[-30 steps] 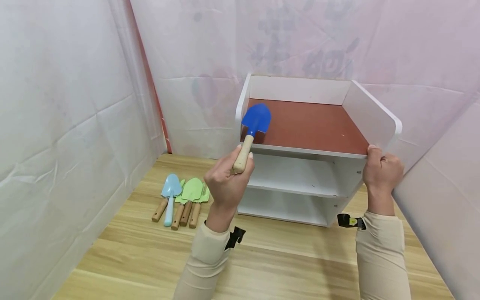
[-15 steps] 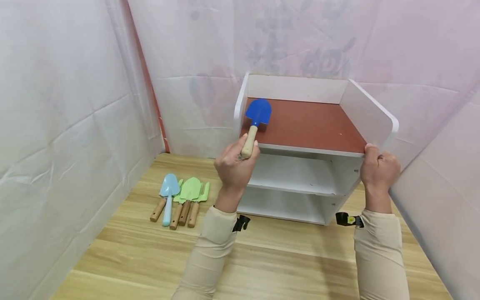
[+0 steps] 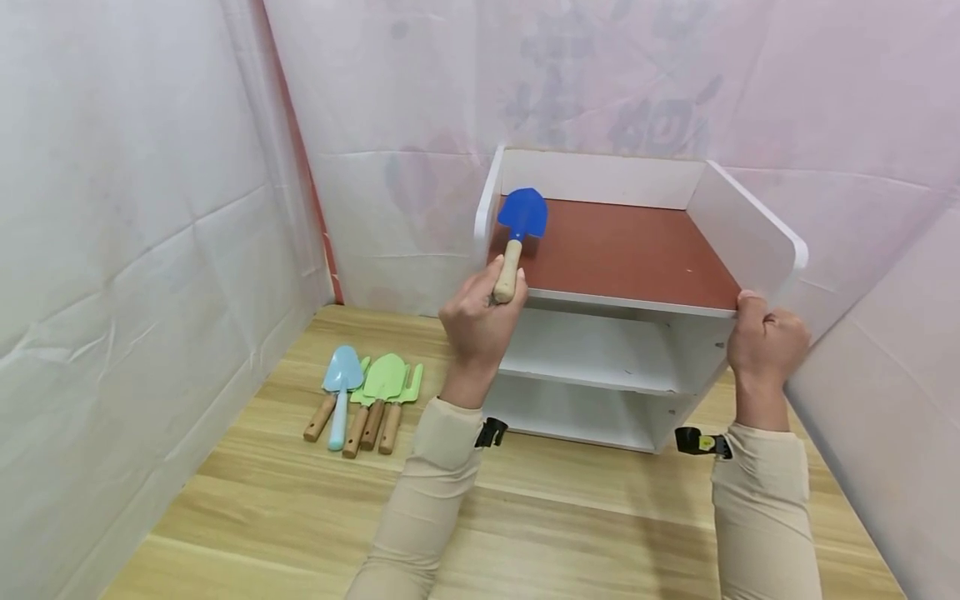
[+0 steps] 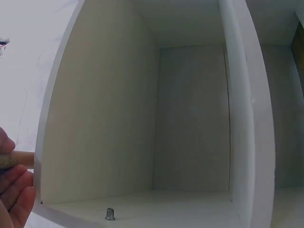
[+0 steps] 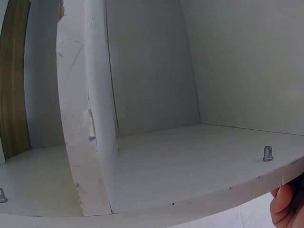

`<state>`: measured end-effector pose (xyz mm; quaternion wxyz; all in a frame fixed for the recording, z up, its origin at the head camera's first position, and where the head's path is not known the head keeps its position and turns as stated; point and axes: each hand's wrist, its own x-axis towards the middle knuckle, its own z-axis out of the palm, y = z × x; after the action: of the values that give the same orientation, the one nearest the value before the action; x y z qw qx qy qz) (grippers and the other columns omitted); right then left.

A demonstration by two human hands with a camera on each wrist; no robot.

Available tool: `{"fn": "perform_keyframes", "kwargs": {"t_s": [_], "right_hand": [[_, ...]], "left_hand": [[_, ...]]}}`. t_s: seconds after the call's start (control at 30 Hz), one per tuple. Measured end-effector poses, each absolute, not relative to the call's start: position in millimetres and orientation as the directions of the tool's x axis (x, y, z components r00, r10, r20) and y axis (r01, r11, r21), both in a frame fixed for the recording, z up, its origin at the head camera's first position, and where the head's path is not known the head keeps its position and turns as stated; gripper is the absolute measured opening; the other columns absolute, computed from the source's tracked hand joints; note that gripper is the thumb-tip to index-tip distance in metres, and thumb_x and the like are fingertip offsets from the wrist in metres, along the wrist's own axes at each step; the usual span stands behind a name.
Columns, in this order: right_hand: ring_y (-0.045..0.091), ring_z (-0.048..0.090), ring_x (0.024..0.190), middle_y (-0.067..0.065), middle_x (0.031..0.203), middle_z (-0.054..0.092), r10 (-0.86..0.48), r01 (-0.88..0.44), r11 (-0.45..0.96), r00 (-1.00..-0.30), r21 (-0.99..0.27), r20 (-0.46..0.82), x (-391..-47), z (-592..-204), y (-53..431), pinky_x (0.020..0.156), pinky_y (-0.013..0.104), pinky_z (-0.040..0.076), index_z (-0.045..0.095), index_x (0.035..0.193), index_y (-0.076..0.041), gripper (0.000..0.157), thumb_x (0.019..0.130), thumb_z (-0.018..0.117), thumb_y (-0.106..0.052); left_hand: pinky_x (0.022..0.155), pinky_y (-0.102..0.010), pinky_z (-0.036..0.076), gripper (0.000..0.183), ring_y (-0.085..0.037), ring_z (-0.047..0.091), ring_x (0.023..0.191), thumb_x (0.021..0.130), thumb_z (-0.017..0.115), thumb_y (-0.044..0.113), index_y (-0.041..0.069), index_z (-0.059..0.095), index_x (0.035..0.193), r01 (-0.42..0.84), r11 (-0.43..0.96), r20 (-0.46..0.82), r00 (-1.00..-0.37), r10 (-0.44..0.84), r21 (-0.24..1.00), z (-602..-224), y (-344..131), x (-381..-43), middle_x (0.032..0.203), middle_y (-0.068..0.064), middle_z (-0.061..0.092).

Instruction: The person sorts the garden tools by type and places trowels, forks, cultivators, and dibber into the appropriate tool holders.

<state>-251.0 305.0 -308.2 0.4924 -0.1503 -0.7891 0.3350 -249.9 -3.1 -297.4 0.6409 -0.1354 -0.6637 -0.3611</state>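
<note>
A hand trowel (image 3: 524, 213) with a blue blade and pale wooden handle is gripped in my left hand (image 3: 483, 323). Its blade overlaps the left side of the red-brown top of the white shelf unit (image 3: 615, 302) in the head view. My left wrist view catches the wooden handle (image 4: 23, 159) between fingers and thumb at the left edge. At the front right corner, my right hand (image 3: 767, 343) grips the unit, with the thumb over the top edge and the fingers curled. The right wrist view shows only some of these fingers (image 5: 284, 204) at the panel's edge.
Several garden tools lie left on the wooden table (image 3: 247, 508): a light blue trowel (image 3: 344, 371), a green trowel (image 3: 386, 377) and others with wooden handles. Inside the unit are a middle shelf (image 3: 592, 346) and metal shelf pins (image 5: 268, 153). White sheeting (image 3: 150, 208) surrounds the table.
My left hand has moved up and to the right with the blue trowel, farther over the unit's top. My right hand has kept its grip on the corner.
</note>
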Motion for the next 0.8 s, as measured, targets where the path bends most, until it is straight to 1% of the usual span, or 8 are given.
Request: {"fn": "perform_keyframes", "kwargs": {"t_s": [0.17,0.43,0.6,0.67,0.8], "right_hand": [[0.012,0.019,0.042,-0.021,0.038,0.016,0.565,-0.097,0.732,-0.468,-0.674,0.68,-251.6,-307.5,303.0,0.041,0.031,0.013,0.031,0.039,-0.014,0.051,0.084,0.048,-0.029],[0.015,0.021,0.042,-0.018,0.037,0.018,0.553,-0.097,0.744,-0.464,-0.661,0.691,-253.2,-310.0,303.4,0.041,0.032,0.014,0.032,0.039,-0.014,0.053,0.086,0.049,-0.032],[0.018,0.023,0.043,-0.019,0.036,0.018,0.554,-0.089,0.748,-0.461,-0.658,0.693,-252.8,-309.5,303.4,0.041,0.032,0.015,0.033,0.039,-0.014,0.053,0.086,0.049,-0.034],[0.018,0.024,0.043,-0.017,0.036,0.02,0.56,-0.087,0.744,-0.46,-0.662,0.689,-252.1,-308.5,302.6,0.041,0.032,0.016,0.033,0.039,-0.014,0.053,0.086,0.048,-0.034],[0.019,0.025,0.044,-0.006,0.038,0.026,0.564,-0.089,0.738,-0.463,-0.669,0.684,-252.1,-306.9,301.0,0.041,0.033,0.016,0.033,0.039,-0.013,0.053,0.086,0.048,-0.034]], "left_hand": [[0.054,-0.027,0.052,0.022,-0.016,0.064,0.06,0.074,0.073,0.014,0.001,0.074,0.091,0.614,0.726,0.95,-0.172,-0.259,0.309,-295.2,-0.4,-256.1,0.074,-0.009,0.068],[0.047,-0.028,0.048,0.017,-0.015,0.061,0.055,0.073,0.072,0.015,0.006,0.075,0.086,0.507,0.799,0.945,-0.214,-0.246,0.323,-290.8,4.4,-259.4,0.069,-0.005,0.067],[0.042,-0.029,0.044,0.012,-0.016,0.056,0.049,0.072,0.071,0.015,0.007,0.074,0.081,0.466,0.826,0.944,-0.24,-0.227,0.317,-288.0,6.5,-259.1,0.062,-0.003,0.062],[0.04,-0.029,0.043,0.011,-0.016,0.055,0.048,0.072,0.071,0.015,0.007,0.073,0.08,0.457,0.832,0.943,-0.25,-0.219,0.314,-287.0,6.7,-259.6,0.06,-0.003,0.06],[0.039,-0.029,0.041,0.011,-0.016,0.055,0.047,0.072,0.071,0.017,0.008,0.073,0.078,0.432,0.845,0.94,-0.266,-0.214,0.314,-284.4,6.1,-259.6,0.058,-0.002,0.059]]}}
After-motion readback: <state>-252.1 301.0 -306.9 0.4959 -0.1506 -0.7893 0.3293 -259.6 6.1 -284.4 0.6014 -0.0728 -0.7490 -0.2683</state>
